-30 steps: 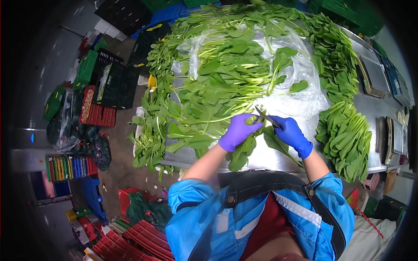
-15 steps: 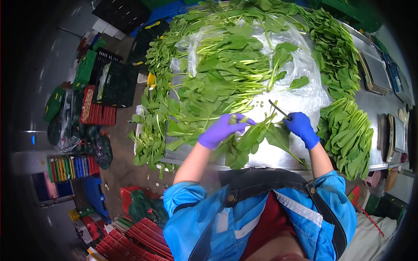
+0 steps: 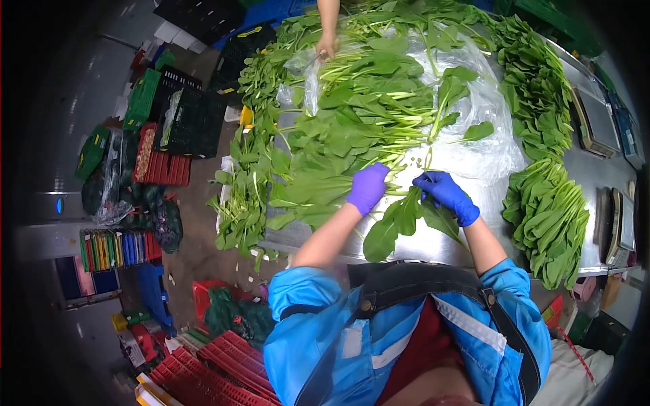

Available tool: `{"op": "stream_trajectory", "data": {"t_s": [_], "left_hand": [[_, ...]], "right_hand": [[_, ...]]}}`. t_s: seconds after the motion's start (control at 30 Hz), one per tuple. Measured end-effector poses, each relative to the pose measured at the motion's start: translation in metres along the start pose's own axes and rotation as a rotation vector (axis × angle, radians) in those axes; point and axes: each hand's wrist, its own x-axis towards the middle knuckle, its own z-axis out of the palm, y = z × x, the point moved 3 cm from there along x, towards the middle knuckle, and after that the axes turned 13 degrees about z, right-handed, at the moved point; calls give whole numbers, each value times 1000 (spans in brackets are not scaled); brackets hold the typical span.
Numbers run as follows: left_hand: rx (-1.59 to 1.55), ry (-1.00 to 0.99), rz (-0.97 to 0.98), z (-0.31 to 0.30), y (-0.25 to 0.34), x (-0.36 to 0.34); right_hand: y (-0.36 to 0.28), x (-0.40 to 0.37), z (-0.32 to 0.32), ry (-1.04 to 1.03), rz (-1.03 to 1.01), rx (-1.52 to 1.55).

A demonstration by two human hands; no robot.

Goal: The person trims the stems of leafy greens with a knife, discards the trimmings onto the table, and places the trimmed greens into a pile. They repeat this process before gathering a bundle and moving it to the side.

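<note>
My left hand (image 3: 367, 187), in a purple glove, rests on the near edge of the big pile of leafy greens (image 3: 365, 115), with its fingers curled over some pale stems. My right hand (image 3: 447, 195), in a blue glove, is closed over the stem end of a small bunch of greens (image 3: 399, 220). The bunch's leaves hang toward me over the steel table (image 3: 433, 247). I cannot see the knife in this hand. The pile lies on a clear plastic sheet (image 3: 484, 145).
Another person's bare hand (image 3: 327, 44) reaches into the far side of the pile. Trimmed greens are stacked on the right (image 3: 548, 213) and back right (image 3: 535, 88). A scale (image 3: 596, 122) stands at the right edge. Loose greens (image 3: 244, 196) hang off the left edge above crates (image 3: 162, 162) on the floor.
My left hand let go of the bunch and moved up to the pile. My right hand came down and left onto the bunch, and the knife blade went out of sight. Another person's hand appeared.
</note>
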Motion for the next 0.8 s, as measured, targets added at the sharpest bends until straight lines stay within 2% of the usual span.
{"op": "stream_trajectory", "data": {"t_s": [0.1,0.13,0.17,0.23,0.27,0.3,0.37,0.43,0.5,0.53,0.57,0.63,0.7,0.8], "left_hand": [[47,62,-22,10,-7,13],[110,-82,-49,21,-15,16],[110,-80,-48,26,-17,12],[29,-40,18,19,-8,6],[-33,80,13,10,0,1],[-39,75,16,-4,12,0],[-258,142,14,-29,31,-4],[-354,131,7,-40,38,-8],[-328,-444,84,-35,48,-15],[-313,-502,99,-34,49,-14],[-307,-495,96,-27,43,-11],[-150,-69,-59,-19,16,0],[-93,-77,-87,-6,-6,17],[120,83,47,38,-34,30]], "right_hand": [[14,6,4,8,39,5],[17,5,2,14,45,-24],[20,5,-2,23,49,-56],[26,4,-11,76,50,-31],[30,4,-14,123,59,1],[27,-3,-14,127,65,5],[11,-21,-8,121,-94,85],[4,-17,2,62,-140,50],[-4,-12,17,74,-138,66],[-1,1,20,82,-138,79],[-1,7,22,79,-145,75],[-2,13,24,96,-62,104],[5,20,25,91,-57,111],[17,24,18,113,-36,65]]}}
